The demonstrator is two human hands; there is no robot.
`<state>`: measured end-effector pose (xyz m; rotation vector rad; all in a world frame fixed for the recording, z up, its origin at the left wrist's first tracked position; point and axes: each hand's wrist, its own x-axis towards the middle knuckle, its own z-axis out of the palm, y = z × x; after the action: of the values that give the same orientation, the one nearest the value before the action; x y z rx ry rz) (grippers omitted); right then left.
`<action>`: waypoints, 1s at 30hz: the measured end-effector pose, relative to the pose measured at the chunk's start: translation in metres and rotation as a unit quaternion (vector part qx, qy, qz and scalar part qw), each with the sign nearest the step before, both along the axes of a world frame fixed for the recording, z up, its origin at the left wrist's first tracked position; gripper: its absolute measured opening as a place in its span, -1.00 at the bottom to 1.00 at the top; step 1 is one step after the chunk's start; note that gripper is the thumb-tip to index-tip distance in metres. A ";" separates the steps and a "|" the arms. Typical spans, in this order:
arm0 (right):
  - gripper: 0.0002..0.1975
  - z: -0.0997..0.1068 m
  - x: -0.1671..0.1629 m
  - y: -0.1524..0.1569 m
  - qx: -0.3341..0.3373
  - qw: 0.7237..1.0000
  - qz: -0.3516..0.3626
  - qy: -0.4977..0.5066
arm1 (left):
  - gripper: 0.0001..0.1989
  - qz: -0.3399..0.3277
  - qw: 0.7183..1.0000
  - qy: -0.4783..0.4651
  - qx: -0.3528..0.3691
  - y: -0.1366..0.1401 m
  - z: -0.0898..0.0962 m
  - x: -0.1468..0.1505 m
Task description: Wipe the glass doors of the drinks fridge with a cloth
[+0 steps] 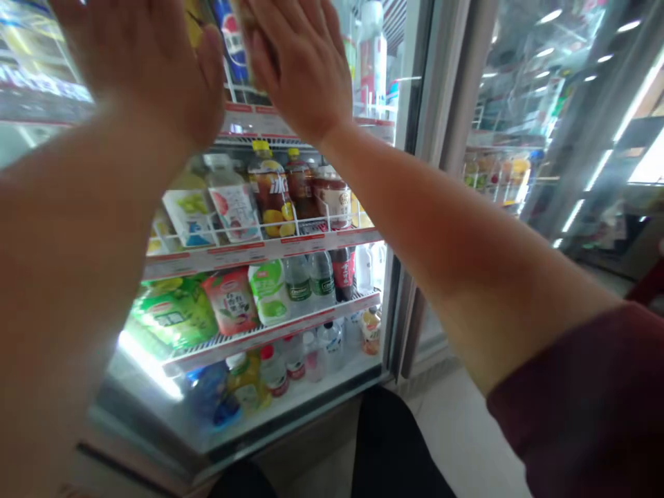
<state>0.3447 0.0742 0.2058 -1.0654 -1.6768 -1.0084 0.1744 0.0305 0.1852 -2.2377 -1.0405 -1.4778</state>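
Both my hands reach up to the upper shelf of a lit drinks fridge, and the top edge of the view cuts off their fingertips. My left hand (148, 66) is blurred, its thumb apart from the raised fingers; a yellow package (194, 21) shows just behind it. My right hand (306, 66) has its fingers stretched upward, beside a blue Pepsi container (232, 41) that stands between the two hands. No object shows clearly in either grasp. Right of my right hand stands a bottle with a pinkish-red lower part (372, 66).
Below, a wire-fronted shelf (270, 249) carries bottled teas and juices. A lower shelf (280, 328) holds green bags (173, 315), a red bag (232, 301) and bottles. More bottles stand on the fridge floor. A metal door frame (446, 90) and glass panel are at right.
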 end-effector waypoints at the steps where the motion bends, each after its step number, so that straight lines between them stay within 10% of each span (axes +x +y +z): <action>1: -0.46 -0.007 0.001 -0.007 -0.012 0.997 -0.020 0.074 | -0.08 0.104 0.992 0.049 0.056 0.003 -0.004 -0.005; 5: -0.43 -0.028 0.008 -0.006 0.015 0.999 0.027 0.032 | -0.10 0.313 0.929 0.140 0.139 0.011 -0.035 -0.035; 8: -0.31 -0.042 0.014 0.005 0.091 0.973 0.154 -0.143 | -0.01 0.327 0.927 0.135 0.128 0.009 -0.059 -0.066; 14: -0.24 -0.051 0.012 0.008 0.098 0.963 0.153 0.197 | -0.05 0.348 0.923 0.108 0.122 0.006 -0.068 -0.113; 19: 0.06 -0.058 0.014 -0.002 0.076 0.959 0.261 -0.084 | 0.02 0.346 0.930 0.067 0.100 0.007 -0.066 -0.111; 25: -0.35 -0.068 0.009 0.011 0.081 0.968 0.194 0.137 | -0.03 0.355 0.929 0.066 0.082 -0.001 -0.071 -0.099; 30: -0.22 -0.089 0.008 0.007 0.053 0.964 0.257 -0.032 | -0.11 0.351 0.923 0.093 0.128 -0.005 -0.078 -0.099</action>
<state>0.3523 0.0815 0.1165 -0.4868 -1.8002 -0.7808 0.0758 0.0253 0.1068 -1.5353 -1.3063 -0.9910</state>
